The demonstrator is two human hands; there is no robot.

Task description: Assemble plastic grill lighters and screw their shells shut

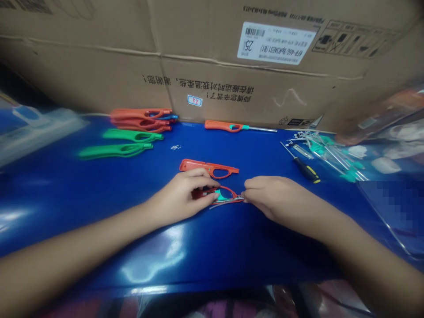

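Note:
My left hand (pixel 180 192) is closed around the handle end of an orange lighter half-shell (pixel 234 194), thumb and fingers gripping it from both sides. A teal trigger (pixel 219 196) sits inside this half, beside the thumb. Thin wires run along its lower edge. At the shell's narrow end, my right hand (pixel 281 198) is pinched shut; its fingertips hide most of what they hold, and a small metallic bit shows there. Just beyond my left hand, a second orange half-shell (pixel 198 166) lies with its hollow side up, separate from the first.
A complete orange lighter (pixel 221 126) lies before the cardboard box (pixel 205 66). Orange shells (pixel 132 115) and green shells (pixel 115 151) are at the left, near a blurred clear plastic item (pixel 49 128). On the right are a screwdriver (pixel 306 171) and piled metal tubes (pixel 334 159) with teal parts.

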